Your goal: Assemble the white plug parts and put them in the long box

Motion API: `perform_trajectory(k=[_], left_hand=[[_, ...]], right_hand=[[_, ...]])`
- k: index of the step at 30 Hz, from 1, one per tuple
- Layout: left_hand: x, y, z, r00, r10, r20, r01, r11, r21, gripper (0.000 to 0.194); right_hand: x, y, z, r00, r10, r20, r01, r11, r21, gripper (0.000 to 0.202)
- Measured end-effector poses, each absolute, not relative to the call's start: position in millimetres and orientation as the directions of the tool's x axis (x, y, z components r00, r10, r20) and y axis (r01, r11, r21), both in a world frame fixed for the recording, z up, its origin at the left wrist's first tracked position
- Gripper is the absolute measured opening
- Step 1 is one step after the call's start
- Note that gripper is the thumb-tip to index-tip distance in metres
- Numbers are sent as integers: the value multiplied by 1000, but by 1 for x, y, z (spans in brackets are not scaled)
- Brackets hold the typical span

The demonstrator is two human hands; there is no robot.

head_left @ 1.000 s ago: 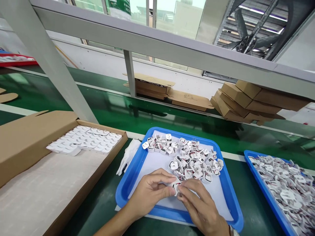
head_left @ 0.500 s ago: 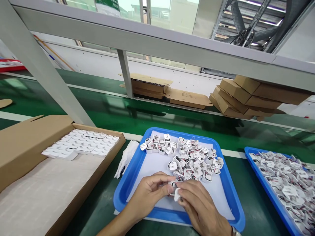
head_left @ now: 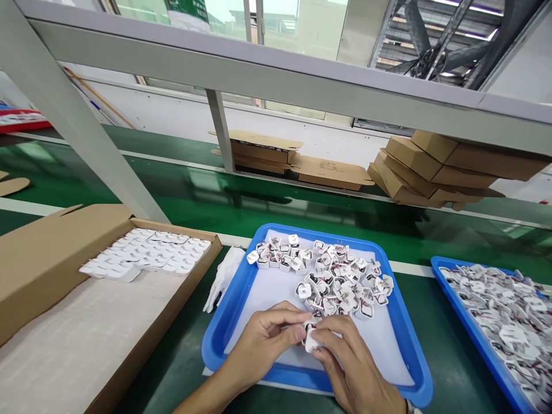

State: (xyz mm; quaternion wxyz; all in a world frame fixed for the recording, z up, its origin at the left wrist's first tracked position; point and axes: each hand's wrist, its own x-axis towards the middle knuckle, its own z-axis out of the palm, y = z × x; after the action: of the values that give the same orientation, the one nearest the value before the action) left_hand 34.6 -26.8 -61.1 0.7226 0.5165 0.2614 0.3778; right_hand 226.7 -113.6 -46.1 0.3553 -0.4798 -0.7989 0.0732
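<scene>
Over the near part of a blue tray [head_left: 211, 339], both hands meet at one small white plastic housing [head_left: 309, 328]. My left hand [head_left: 269, 339] pinches its left side between thumb and fingers. Held in the fingertips of my right hand [head_left: 349, 356] is a white cover [head_left: 311, 341], tilted against the housing's near side. Fingers hide part of both pieces. Just beyond the hands, many similar white housings [head_left: 345, 293] with red and black wires lie loosely piled on the tray's white liner. A smaller group [head_left: 280, 256] sits at the tray's back left.
An open cardboard box [head_left: 172, 310] at left holds rows of white pieces [head_left: 146, 253]. A white glove [head_left: 224, 279] lies between box and tray. Another blue tray [head_left: 474, 339], heaped with parts, is at right. Cardboard boxes [head_left: 435, 167] sit behind, beneath a metal frame [head_left: 276, 69].
The white cover has turned and sits closer against the housing. My right fingers have shifted slightly around it. The whole view has moved a little.
</scene>
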Motion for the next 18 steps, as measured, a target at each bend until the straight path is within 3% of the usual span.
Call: perform_trajectory(k=[5, 9, 13, 18], left_hand=[[34, -31, -60, 636, 771, 9, -320, 253, 913, 32], [34, -33, -59, 600, 799, 35, -326, 204, 923, 26], [35, -35, -59, 537, 839, 89, -347, 123, 930, 19], [34, -37, -59, 537, 831, 145, -367, 76, 927, 20]], right_hand=[[227, -112, -51, -305, 820, 485, 687, 542, -484, 32], [227, -112, -54, -226, 844, 487, 644, 504, -575, 36], [231, -111, -50, -75, 946, 315, 538, 304, -786, 44], [233, -107, -42, -87, 988, 124, 285, 144, -948, 37]])
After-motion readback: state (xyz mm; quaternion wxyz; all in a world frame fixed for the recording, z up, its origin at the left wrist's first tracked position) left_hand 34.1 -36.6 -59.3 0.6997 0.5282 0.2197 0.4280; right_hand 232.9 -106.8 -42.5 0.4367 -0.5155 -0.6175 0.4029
